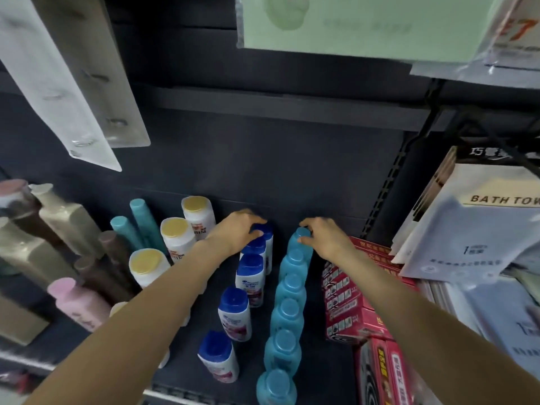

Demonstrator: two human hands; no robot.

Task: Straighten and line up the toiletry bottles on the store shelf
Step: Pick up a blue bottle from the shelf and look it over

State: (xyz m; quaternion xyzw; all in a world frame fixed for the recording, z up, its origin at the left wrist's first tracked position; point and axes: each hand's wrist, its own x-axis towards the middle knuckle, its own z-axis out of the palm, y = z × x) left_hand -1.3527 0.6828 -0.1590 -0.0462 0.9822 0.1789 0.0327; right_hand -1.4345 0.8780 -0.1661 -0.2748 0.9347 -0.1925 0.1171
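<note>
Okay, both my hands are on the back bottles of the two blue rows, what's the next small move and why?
Probably nudge the rearmost white bottle with the dark blue cap, gripped by your left hand, toward the right. That row slants leftward as it comes forward, while the row of light blue plastic bottles under your right hand already runs fairly straight.

Bare shelf (321, 361) lane lay open between the blue-capped white bottles (235, 314) and teal bottle row (287, 311), running 6 to 12 o'clock. Red boxes (347, 305) blocked 3 o'clock; yellow-capped bottles (175, 238) blocked 9 o'clock. Hanging green card (365, 24) crowded 12 o'clock overhead. Back of the shelf stood open beyond both rows.
</note>
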